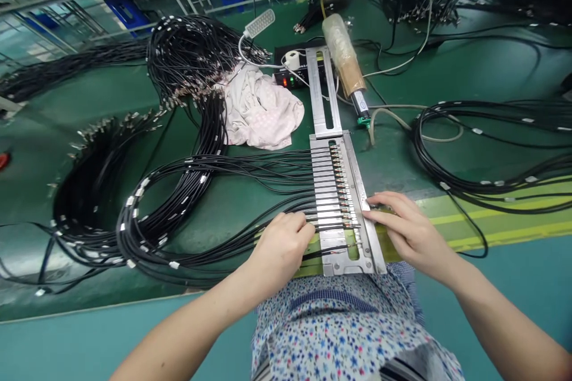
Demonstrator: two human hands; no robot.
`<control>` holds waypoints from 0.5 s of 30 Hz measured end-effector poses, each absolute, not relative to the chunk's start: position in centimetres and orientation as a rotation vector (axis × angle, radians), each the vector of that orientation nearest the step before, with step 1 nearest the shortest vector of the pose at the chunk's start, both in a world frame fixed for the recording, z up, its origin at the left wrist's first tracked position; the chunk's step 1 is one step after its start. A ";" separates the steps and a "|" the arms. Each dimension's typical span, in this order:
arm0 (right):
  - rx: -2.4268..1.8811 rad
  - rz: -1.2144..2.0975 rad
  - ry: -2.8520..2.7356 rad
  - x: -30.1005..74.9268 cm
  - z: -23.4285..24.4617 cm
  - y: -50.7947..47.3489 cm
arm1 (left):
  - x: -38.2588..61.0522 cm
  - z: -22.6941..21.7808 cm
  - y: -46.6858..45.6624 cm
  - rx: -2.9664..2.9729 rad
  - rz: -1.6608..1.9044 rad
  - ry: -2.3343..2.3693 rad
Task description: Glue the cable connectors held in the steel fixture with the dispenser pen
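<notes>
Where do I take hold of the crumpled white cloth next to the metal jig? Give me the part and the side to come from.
Pinch a raised fold at its near edge, coming from above and the front. The cloth lies loosely bunched there; its left side touches the black cable bundle and its back meets the black box, so those sides look crowded.

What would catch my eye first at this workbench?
Probably the long metal fixture mid-table, a row of black cables slotted into it side by side. The left hand curls over those cables at its left edge; the right hand rests its fingers on its right rail. Further left, big loops of bundled cable sprawl over the green table.
</notes>
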State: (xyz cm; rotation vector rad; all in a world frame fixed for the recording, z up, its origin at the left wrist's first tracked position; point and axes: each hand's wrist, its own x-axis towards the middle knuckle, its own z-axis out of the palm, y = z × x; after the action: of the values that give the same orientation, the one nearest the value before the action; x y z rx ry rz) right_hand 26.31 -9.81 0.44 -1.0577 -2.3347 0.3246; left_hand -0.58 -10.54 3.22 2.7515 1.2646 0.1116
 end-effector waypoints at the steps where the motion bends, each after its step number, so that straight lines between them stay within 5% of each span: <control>1: -1.059 0.326 -2.332 26.4 0.4 -9.9 | -0.7 3.2 -10.6 2.757 0.101 1.252; 15: -1.028 0.350 -2.340 26.1 1.8 -10.4 | -0.5 6.4 -8.7 2.828 -0.312 0.963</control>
State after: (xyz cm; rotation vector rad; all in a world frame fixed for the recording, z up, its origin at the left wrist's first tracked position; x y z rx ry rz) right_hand 26.13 -10.43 1.82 -1.0275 -2.3400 0.3500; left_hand -0.48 -8.69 6.43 2.8277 0.9626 -0.3121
